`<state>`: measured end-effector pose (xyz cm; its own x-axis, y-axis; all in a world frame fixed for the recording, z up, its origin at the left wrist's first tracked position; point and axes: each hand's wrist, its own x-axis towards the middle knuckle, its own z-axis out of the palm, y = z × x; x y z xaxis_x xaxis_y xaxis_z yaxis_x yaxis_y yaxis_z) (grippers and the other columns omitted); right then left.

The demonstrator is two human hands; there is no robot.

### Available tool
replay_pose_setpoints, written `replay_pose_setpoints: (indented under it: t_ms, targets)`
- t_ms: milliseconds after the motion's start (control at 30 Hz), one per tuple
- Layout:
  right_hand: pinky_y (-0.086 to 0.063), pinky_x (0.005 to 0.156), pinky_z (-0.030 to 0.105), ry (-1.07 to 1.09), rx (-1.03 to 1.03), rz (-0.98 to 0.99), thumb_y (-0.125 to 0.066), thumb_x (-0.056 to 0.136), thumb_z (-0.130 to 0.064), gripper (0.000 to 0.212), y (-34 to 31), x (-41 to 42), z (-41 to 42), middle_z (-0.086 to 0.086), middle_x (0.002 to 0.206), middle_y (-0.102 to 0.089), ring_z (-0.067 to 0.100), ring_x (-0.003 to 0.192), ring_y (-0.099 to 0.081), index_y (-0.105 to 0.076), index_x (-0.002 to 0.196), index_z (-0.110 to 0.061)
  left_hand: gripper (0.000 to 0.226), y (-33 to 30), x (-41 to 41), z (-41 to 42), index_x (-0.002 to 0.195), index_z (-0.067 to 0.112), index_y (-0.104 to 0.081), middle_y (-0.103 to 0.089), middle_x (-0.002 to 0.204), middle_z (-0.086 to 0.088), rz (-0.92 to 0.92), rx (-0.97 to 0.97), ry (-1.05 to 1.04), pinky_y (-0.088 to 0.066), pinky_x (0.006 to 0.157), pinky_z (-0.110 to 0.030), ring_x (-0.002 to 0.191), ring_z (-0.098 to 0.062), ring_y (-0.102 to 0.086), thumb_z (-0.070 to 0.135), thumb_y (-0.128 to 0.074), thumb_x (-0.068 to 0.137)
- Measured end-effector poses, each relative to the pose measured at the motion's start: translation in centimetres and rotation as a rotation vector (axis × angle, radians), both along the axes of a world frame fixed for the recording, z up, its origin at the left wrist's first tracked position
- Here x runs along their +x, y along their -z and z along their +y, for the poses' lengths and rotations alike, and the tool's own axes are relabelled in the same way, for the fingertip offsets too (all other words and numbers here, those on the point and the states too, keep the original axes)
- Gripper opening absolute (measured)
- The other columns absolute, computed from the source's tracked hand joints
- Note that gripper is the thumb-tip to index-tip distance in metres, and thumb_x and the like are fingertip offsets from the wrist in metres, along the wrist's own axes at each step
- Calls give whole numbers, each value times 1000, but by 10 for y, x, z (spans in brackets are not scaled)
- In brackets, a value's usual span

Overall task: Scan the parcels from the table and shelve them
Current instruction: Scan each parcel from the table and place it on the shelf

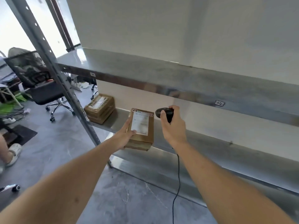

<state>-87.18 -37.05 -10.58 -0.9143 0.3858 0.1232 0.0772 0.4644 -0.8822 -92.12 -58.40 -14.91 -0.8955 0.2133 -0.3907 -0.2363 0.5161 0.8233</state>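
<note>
My left hand [125,136] grips a brown cardboard parcel [146,135] by its left edge, thumb on the white shipping label, which faces up. The parcel hovers at the front of the metal shelf [210,143], its near end past the edge. My right hand [173,126] is closed around a black corded barcode scanner [164,112], held just right of the parcel at about the same height. A second brown parcel [100,108] with a white label lies on the same shelf at its far left end.
An upper metal shelf [161,78] with small tags juts out above my hands. A perforated steel upright [64,88] stands left of the parcels. Left of it are a black office chair [43,88], floor cables and another person's foot [13,153]. The scanner cable [178,183] hangs down.
</note>
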Motion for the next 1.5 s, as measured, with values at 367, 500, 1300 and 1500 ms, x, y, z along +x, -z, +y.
replay_pose_setpoints:
  t_ms: [367, 500, 1300, 1500]
  targets:
    - [-59, 83, 44, 48, 75, -117, -49, 105, -50, 39, 41, -112, -71, 5, 106, -72, 29, 91, -70, -42, 137, -29, 72, 51, -120, -70, 149, 77, -1, -64, 130, -6, -71, -34, 34, -47, 61, -33, 80, -20, -58, 35, -45, 112]
    - [-59, 80, 45, 155, 51, -163, -50, 106, -48, 38, 51, -143, -100, 4, 102, -69, 31, 90, -70, -43, 138, -28, 72, 73, -168, -95, 139, 87, 0, -65, 137, -13, -106, -51, 111, -55, 65, -39, 84, -28, -64, 41, -47, 109]
    - [-56, 78, 38, 373, 50, -253, -51, 106, -49, 40, 73, -196, -149, -3, 103, -63, 28, 91, -66, -43, 140, -28, 84, 92, -241, -81, 163, 49, 11, 29, 170, -9, 469, -708, 876, 9, 129, -57, 155, -43, 26, 75, -38, 99]
    - [-58, 81, 43, 367, 44, -252, -51, 106, -49, 40, 76, -198, -155, 7, 115, -70, 31, 96, -68, -43, 139, -28, 80, 96, -251, -99, 164, 47, 11, 28, 170, -13, 483, -759, 863, 3, 130, -56, 156, -44, 22, 73, -33, 102]
